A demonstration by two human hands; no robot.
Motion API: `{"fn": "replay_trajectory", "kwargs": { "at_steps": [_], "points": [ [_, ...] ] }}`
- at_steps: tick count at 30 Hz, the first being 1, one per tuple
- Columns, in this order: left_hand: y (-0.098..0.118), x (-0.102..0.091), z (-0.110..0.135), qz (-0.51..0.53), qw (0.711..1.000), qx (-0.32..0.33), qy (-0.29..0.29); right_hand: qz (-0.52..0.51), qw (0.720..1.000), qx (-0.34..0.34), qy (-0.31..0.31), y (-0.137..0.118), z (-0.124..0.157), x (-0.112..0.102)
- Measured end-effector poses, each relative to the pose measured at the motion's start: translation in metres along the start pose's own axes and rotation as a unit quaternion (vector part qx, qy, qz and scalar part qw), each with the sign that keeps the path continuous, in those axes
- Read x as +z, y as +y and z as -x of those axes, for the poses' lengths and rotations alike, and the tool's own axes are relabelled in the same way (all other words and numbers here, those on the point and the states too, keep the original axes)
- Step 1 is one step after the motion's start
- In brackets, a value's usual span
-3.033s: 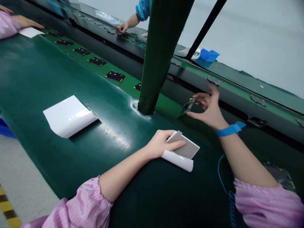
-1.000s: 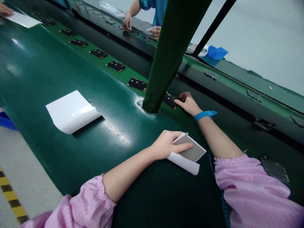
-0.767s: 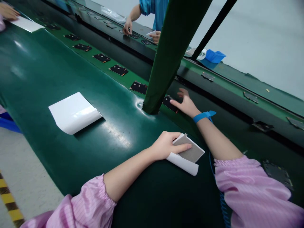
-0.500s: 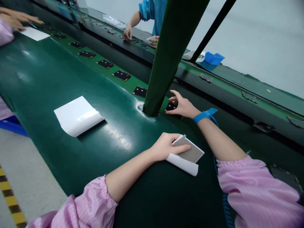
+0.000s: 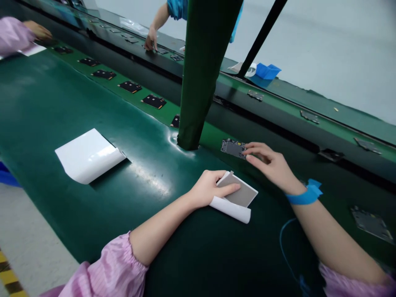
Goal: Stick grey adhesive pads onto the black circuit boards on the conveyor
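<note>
My left hand (image 5: pixel 212 189) is closed on a pad of grey sheets (image 5: pixel 239 190) with white edges, the thumb lying on the grey face. A white backing sheet (image 5: pixel 232 209) curls out from under the pad. Beyond it, my right hand (image 5: pixel 269 163) has thumb and fingers at the right end of a circuit board (image 5: pixel 232 147), pinching its edge. That board shows its grey, component-covered face and is at the green strip, right of the post; whether it rests there fully I cannot tell. A blue strap (image 5: pixel 305 196) circles my right wrist.
A green-wrapped post (image 5: pixel 201 82) rises from the bench (image 5: pixel 130 214). Several dark boards (image 5: pixel 154 101) lie in a row to its left. A white sheet (image 5: pixel 88 154) with a curled edge lies on the bench. Co-workers' hands (image 5: pixel 151 39) work at the far side and far left.
My right hand has shifted right, away from the post. The board at its fingers now shows a grey face instead of a black one. My left hand still holds the pad.
</note>
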State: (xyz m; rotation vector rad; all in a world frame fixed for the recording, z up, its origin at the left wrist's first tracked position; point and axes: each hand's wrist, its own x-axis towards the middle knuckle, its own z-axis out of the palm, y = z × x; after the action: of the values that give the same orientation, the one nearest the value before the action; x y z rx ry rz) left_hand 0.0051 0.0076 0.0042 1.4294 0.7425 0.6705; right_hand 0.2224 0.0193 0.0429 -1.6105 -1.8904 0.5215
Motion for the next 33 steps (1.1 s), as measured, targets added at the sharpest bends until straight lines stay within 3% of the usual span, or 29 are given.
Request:
{"fn": "replay_trajectory", "kwargs": {
  "at_steps": [5, 10, 14, 18, 22, 25, 28, 33],
  "points": [
    [0.001, 0.0, 0.0, -0.01, 1.0, -0.004, 0.0, -0.06, 0.996, -0.006, -0.062, -0.038, 0.013, 0.015],
    [0.0, 0.0, 0.0, -0.013, 1.0, 0.0, 0.002, -0.068, 0.994, -0.009, -0.085, -0.043, 0.012, 0.016],
    [0.001, 0.0, 0.0, -0.008, 1.0, -0.001, 0.003, -0.06, 0.996, -0.024, -0.067, -0.051, 0.002, 0.008],
    [0.002, 0.0, 0.0, -0.007, 1.0, -0.003, 0.0, -0.021, 0.997, -0.065, -0.034, -0.048, -0.045, 0.015],
    [0.002, 0.0, 0.001, -0.011, 1.0, -0.002, -0.004, 0.022, 0.989, -0.114, -0.095, -0.022, -0.117, 0.048],
    [0.001, 0.0, 0.0, -0.013, 1.0, -0.011, -0.007, 0.033, 0.987, -0.078, -0.137, 0.0, -0.158, 0.07],
    [0.0, 0.001, 0.0, -0.011, 1.0, -0.017, -0.007, 0.043, 0.981, -0.072, -0.173, 0.016, -0.176, 0.077],
    [0.0, 0.001, -0.001, -0.01, 1.0, -0.017, -0.01, 0.044, 0.97, -0.096, -0.219, 0.027, -0.178, 0.07]
  ]
}}
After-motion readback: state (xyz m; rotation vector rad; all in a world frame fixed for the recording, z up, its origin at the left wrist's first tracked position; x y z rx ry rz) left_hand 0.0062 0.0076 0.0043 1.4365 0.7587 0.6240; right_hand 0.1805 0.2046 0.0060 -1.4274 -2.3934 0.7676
